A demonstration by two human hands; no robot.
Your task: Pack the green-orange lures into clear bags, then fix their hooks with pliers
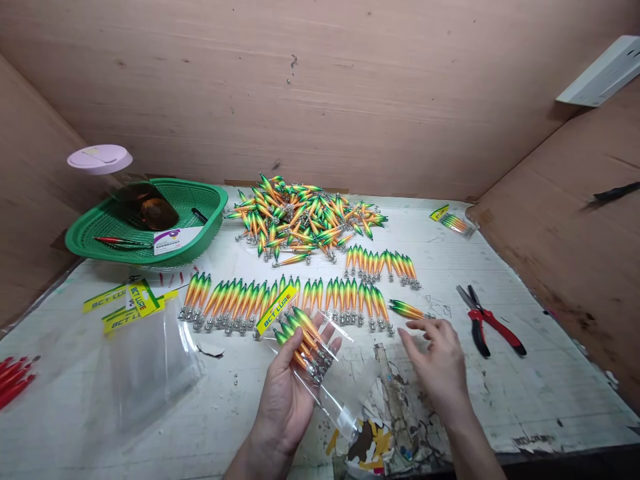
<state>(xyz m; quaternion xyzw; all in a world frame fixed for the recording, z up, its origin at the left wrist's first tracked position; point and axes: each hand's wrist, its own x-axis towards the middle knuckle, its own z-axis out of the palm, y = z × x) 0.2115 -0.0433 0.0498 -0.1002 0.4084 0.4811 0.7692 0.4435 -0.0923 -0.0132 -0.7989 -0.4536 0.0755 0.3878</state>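
My left hand grips a clear plastic bag with a yellow header card; several orange-green fishing lures sit inside it. My right hand hovers just above the table with fingers spread, holding nothing, close to a loose lure at the end of a row. A long row of lures lies side by side beyond both hands, with a shorter row behind it and a heaped pile of lures further back.
A stack of empty bags with yellow headers lies at the left. A green basket stands at back left. Red-handled pliers lie right of my right hand. A filled bag rests at back right. Red lures poke in at far left.
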